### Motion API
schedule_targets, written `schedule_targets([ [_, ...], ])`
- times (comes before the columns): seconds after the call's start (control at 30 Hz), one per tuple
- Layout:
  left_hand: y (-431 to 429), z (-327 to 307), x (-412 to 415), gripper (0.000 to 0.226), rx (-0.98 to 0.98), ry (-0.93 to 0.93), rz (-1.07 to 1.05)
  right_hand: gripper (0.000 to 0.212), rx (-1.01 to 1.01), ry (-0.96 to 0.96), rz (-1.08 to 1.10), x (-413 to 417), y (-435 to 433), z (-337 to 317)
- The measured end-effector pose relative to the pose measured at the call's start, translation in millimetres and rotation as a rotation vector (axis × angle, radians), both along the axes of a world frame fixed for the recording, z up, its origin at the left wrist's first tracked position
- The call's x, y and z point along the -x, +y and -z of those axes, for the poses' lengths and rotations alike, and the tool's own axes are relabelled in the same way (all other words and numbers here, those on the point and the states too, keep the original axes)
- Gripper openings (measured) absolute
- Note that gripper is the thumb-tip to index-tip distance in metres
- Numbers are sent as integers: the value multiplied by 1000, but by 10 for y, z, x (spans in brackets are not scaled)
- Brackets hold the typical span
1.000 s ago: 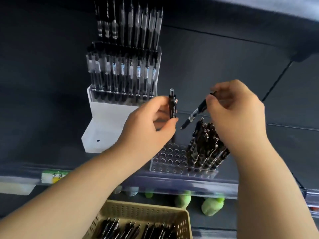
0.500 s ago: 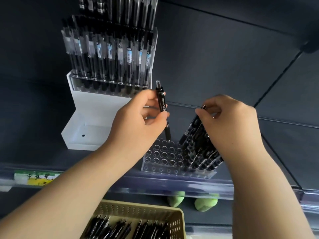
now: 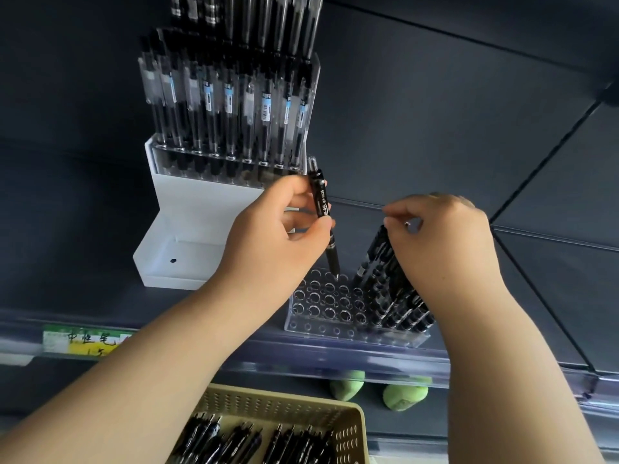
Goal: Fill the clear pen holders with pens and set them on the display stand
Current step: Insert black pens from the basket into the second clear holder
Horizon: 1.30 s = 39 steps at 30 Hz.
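**A:** How far along is this?

**B:** Maybe a third, I'd guess. The clear holder (image 3: 321,324) sits at the near shelf edge, not on the display stand (image 3: 187,222) yet. Its right side is packed with pens (image 3: 392,289), its left holes are unfilled. The left hand (image 3: 278,236) pinches a black pen (image 3: 323,216), tip at a far hole. The right hand (image 3: 445,242) pinches one seated pen's top. The basket (image 3: 348,426) holds more.

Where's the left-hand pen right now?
Head view, centre: the left hand pinches the pen, tip at a back-row hole of the clear holder, just left of the loaded pens.

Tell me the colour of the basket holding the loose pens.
Beige: the perforated basket shows best in the head view, the only one.
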State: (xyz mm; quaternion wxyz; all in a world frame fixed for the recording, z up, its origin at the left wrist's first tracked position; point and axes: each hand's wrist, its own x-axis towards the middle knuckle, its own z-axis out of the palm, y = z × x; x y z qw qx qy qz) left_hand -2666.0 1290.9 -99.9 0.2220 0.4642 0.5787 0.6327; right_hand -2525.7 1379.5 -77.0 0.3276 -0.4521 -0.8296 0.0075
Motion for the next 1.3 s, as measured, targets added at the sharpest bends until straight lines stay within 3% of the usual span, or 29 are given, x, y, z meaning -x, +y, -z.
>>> schedule_targets([
  [0.37, 195, 159, -263, 32, 11, 164, 78, 14, 67, 62, 12, -56, -31, -75],
  [0.97, 307, 385, -315, 29, 104, 175, 30, 15, 70, 93, -3, -82, 2, -74],
  [1.3, 293, 397, -412, 22, 108, 390, 1, 14, 87, 93, 1, -87, 0, -68],
])
